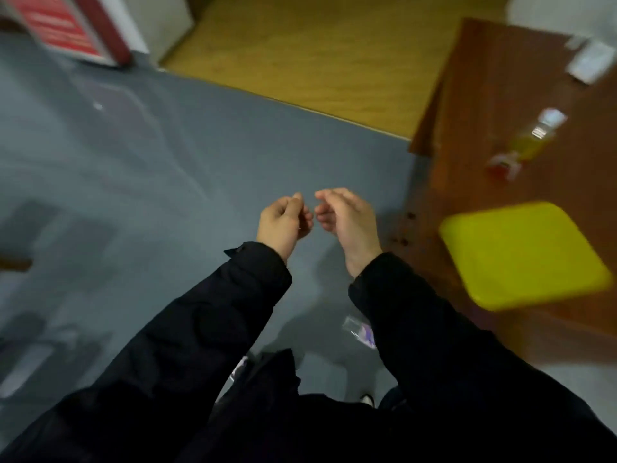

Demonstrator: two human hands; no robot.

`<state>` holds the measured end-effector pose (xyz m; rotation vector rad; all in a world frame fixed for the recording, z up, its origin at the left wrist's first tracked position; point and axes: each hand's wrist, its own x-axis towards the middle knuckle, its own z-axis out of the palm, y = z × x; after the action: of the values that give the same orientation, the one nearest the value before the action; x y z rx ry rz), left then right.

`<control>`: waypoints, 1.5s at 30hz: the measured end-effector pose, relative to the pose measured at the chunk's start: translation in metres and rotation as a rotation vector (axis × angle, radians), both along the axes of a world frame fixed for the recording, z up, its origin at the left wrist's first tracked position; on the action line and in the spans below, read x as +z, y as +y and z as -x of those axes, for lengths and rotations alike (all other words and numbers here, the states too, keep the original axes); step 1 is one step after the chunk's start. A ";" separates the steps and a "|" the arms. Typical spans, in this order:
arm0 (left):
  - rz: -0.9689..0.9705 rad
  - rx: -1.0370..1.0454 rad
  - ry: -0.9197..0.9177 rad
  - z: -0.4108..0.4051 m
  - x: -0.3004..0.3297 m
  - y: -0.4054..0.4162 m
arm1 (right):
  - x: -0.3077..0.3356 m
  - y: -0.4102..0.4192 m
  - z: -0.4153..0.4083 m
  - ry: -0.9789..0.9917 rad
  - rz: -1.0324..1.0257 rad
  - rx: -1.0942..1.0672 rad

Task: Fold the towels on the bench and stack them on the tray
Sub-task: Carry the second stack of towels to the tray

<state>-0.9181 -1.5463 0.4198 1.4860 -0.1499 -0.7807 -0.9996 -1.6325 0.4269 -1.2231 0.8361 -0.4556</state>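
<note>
Setting: blurred head view over a grey floor (173,168); a tan wooden floor strip (317,55) lies beyond it and a brown wooden bench (500,95) stands at the right.
Sleeves: both forearms in dark sleeves (200,329) rise from the bottom edge, converging toward frame centre.
Left hand: the left hand (283,222) is raised over the grey floor, fingers curled inward, nothing visible in the grip.
Right hand: the right hand (347,215) is raised just beside the left, fingertips almost meeting; fingers loosely curled, holding nothing.
Tray: the yellow tray (521,255) sits on the near end of the bench, to the right of both hands, with nothing visible on it.
Key relation: the right hand is nearer to the tray; the tray lies right of the fingers, well apart from them.
Towels: none can be identified in this view; they possibly lie outside the frame.
Far bench items: a bottle with yellow contents (531,142) and a white object (589,60), both smeared by motion.
Next move (judgement): locate a towel first.
</note>
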 end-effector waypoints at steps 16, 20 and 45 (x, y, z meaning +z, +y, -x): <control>0.054 0.744 -0.056 -0.382 0.013 0.366 | 0.020 0.332 -0.458 -0.016 0.074 0.802; 0.038 0.883 -0.029 -0.463 -0.015 0.421 | 0.007 0.375 -0.563 -0.033 0.082 1.001; 0.028 1.342 0.110 -0.919 -0.041 0.774 | -0.045 0.767 -1.074 0.139 -0.028 1.458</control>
<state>0.0007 -0.7728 0.3792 1.1583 0.8453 0.2416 0.0743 -0.8651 0.3821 -1.5112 -0.0883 0.8225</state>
